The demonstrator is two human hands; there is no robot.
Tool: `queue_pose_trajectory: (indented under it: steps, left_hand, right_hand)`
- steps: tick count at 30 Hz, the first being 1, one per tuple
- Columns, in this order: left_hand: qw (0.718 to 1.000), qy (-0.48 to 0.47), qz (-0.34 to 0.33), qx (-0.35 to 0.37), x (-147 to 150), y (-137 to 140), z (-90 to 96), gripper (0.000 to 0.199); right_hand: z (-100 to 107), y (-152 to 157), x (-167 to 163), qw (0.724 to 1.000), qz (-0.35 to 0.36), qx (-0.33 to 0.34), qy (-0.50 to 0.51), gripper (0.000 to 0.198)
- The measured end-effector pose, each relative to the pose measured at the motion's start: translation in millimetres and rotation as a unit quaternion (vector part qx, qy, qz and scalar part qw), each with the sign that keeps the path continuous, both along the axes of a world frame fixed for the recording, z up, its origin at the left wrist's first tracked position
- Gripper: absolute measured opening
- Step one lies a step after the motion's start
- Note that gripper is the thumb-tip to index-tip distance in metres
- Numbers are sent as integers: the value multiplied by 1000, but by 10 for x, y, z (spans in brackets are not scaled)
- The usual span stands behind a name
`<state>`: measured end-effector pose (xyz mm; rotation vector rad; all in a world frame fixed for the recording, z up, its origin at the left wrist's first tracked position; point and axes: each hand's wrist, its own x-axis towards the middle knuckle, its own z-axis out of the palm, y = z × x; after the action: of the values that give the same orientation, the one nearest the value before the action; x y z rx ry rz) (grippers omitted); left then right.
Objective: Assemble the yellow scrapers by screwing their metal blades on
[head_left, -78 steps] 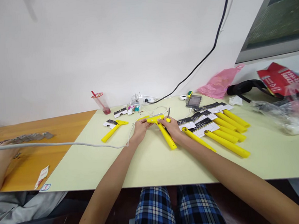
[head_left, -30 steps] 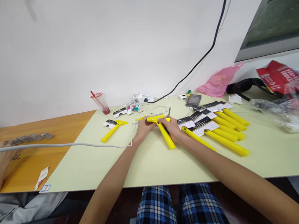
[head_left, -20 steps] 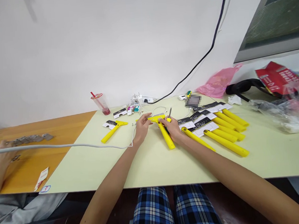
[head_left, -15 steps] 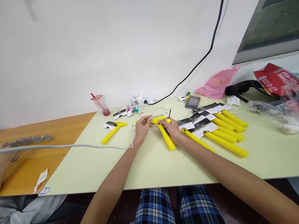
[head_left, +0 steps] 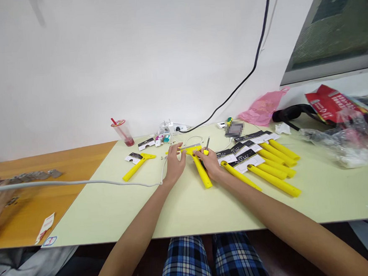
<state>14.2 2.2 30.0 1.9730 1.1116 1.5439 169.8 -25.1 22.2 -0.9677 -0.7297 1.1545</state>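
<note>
Yellow scraper (head_left: 202,172) is lying between the two hands, in the middle of the pale table (head_left: 189,215). Its long axis is running far to near, the handle slanting rightward toward the near end; the head is sitting crosswise at the far end, a thin grey edge showing along its far side.

Right hand (head_left: 211,163) is closest: it is gripping the scraper where head meets handle, coming in from the right. The same hand is also carrying a slim-shafted tool (head_left: 207,143), shaft pointing up and far.

Left hand (head_left: 175,167) is standing at the left end of the head, thumb and fingers parted. Whether a fingertip is touching the head, cannot tell. A grey cable (head_left: 139,184) is passing just beside the left wrist.

Second scraper (head_left: 135,168) is resting well left, its handle slanting nearward and left. Several yellow handles (head_left: 273,181) are lying to the right, near black-and-white cards (head_left: 244,164).
</note>
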Motion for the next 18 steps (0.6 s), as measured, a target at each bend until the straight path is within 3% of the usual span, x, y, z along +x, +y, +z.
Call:
queue_pose_trajectory:
  steps: [2, 5, 13, 18]
  left_hand:
    - [995, 67, 20, 71, 20, -60, 22, 36]
    - [986, 121, 29, 115, 82, -140, 38, 36]
    - [983, 136, -10, 121, 198, -219, 57, 40]
    - [987, 116, -45, 106, 249, -255, 24, 48]
  right_hand:
    - [-15, 12, 2, 1000, -19, 8, -10, 56]
    - [-9, 14, 7, 997, -52, 26, -40, 54]
    - [81, -28, 16, 978, -154, 73, -121, 45]
    - [109, -46, 39, 968, -174, 88, -157, 43]
